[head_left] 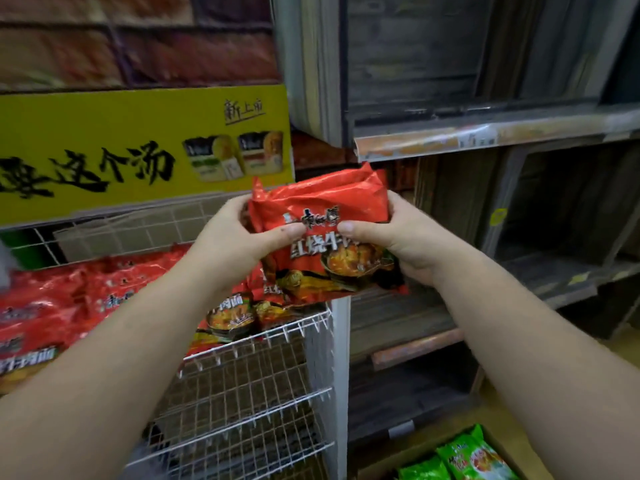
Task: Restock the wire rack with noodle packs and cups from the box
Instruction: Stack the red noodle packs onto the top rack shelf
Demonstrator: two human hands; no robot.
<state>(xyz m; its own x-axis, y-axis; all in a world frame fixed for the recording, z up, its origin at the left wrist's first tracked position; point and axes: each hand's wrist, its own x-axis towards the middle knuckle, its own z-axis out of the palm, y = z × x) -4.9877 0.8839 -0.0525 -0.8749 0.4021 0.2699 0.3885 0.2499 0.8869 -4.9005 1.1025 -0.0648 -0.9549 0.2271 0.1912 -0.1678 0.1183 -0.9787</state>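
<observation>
A stack of red noodle packs (pixel 322 206) is held in the air between both hands, above the right end of the white wire rack (pixel 263 344). My left hand (pixel 235 237) grips the stack's left side with the thumb across the front. On the right side my right hand (pixel 398 237) holds it the same way. Several more red noodle packs (pixel 69 306) lie on the rack's top shelf, filling its left and middle. The cardboard box (pixel 495 441) sits at the bottom right with green noodle packs (pixel 474 459) in it.
A yellow printed sign (pixel 138 150) stands behind the rack's top shelf. Lower wire shelves (pixel 242 420) of the rack look bare. To the right stands dark wooden shelving (pixel 485 133) with a price strip along its edge.
</observation>
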